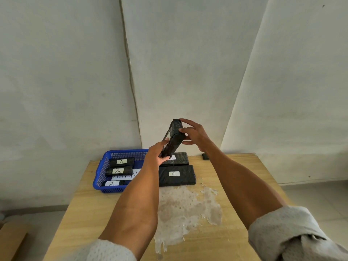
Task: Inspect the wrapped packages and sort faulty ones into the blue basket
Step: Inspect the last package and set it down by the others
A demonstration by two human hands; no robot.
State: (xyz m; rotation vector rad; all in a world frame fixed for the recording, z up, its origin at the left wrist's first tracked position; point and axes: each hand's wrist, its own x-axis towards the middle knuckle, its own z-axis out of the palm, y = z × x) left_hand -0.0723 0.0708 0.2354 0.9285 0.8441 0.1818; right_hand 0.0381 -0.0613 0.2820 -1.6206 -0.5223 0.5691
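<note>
My left forearm (139, 185) hides the blue basket's (128, 154) right side and the end of its paper sign (125, 176). My left hand (157, 153) covers most of the far package's (180, 159) label.

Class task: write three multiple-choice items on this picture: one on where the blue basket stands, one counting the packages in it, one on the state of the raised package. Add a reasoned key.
1. Where does the blue basket stand?
A. on the left side of the table
B. on the floor
C. on a shelf
2. How many wrapped packages lie in it?
A. one
B. three
C. six
3. The raised package is
A. lying flat
B. held by both hands
C. held by one hand
Key: 1 A, it sits on the tabletop, left of the arms. 2 B, three labelled ones show inside. 3 B, the left hand grips its lower end, the right hand its upper end.
</note>
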